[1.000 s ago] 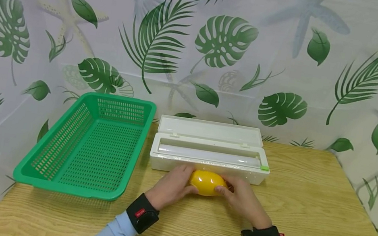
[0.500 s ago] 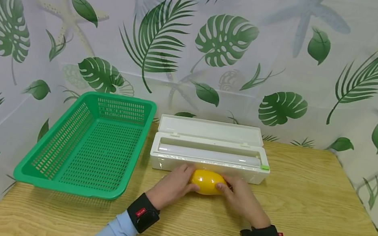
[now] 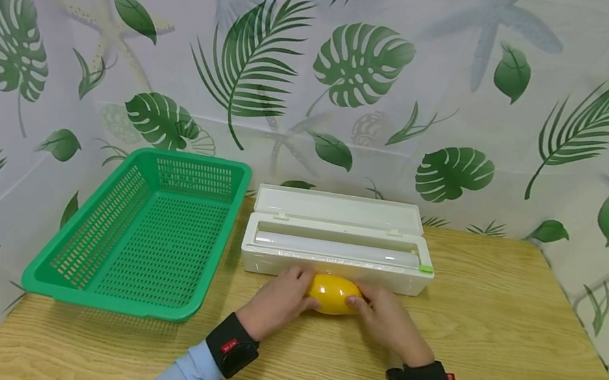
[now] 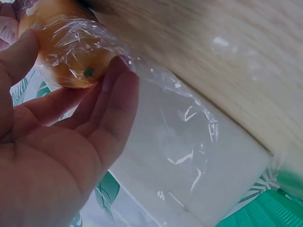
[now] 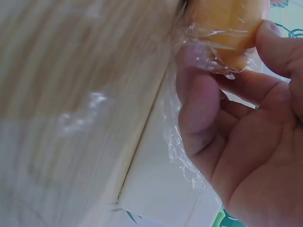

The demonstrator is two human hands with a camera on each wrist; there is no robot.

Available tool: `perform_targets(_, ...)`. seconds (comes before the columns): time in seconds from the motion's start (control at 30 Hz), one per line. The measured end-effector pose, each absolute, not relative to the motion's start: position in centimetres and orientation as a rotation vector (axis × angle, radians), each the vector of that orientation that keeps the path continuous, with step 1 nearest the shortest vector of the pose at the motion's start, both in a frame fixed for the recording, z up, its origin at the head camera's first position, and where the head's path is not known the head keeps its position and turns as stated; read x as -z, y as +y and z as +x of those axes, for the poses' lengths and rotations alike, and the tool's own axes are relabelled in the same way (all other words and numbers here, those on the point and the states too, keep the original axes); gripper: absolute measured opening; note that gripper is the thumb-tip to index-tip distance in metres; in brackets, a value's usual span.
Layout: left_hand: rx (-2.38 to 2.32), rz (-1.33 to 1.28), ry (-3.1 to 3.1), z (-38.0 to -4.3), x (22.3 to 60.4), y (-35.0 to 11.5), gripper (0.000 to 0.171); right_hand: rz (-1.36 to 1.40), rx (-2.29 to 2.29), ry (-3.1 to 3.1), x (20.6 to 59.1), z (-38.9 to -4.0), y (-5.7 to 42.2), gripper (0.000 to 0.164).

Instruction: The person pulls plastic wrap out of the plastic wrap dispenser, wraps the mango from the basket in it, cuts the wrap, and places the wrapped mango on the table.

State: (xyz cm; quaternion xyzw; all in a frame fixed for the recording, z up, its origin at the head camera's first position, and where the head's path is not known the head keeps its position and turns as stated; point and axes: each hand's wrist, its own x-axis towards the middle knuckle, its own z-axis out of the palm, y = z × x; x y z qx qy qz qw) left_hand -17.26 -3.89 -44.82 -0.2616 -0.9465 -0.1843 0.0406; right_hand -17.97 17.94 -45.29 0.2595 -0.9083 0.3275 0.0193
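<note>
A glossy yellow oval fruit [image 3: 333, 295], wrapped in crinkled cling film [image 4: 78, 40], lies between both hands just in front of a white cling film dispenser [image 3: 284, 267]. My left hand [image 3: 279, 298] grips its left end, thumb on the near side and fingers on the far side. At the other end, my right hand [image 3: 388, 317] holds it the same way, thumb tip on the yellow surface. A small green spot shows on the fruit's end in the left wrist view. Film also hangs down the dispenser's front, beside the fingers. The fruit's underside is hidden.
The dispenser's lid [image 3: 340, 209] stands raised at the back, with a film roll [image 3: 337, 249] inside and a green slider [image 3: 426, 269] at its right end. A green plastic basket [image 3: 167, 238] sits on the left of the wooden table [image 3: 499, 350]. A leaf-patterned cloth hangs behind.
Both hands have edged very slightly closer together around the fruit. The fruit, dispenser and basket stay in place.
</note>
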Motion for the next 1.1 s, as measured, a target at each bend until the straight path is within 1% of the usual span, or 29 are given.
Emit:
perform_targets(0.43,0.522,-0.748,-2.863,-16.95,45.02,-3.81,0.049,0.760,-1.016,-2.870,44.98,-17.83,17.81,0.025)
perform_targets(0.57,0.580,-0.758,-2.878,-17.07,45.06,-3.97,0.049,0.742,-0.999,-2.893,44.86,-17.81,17.71,0.032)
perform_targets(0.8,0.677,-0.808,-2.857,-17.32,45.35,-4.24,0.052,0.712,-1.016,-2.934,44.80,-17.77,17.71,0.053)
perform_targets(1.03,0.745,-0.839,-2.816,-17.33,45.30,-4.39,0.046,0.631,-1.074,-2.925,45.15,-17.85,17.85,0.064)
perform_targets(1.1,0.755,-0.852,-2.822,-17.37,45.32,-4.48,0.050,0.614,-1.074,-2.924,45.20,-17.84,17.89,0.064)
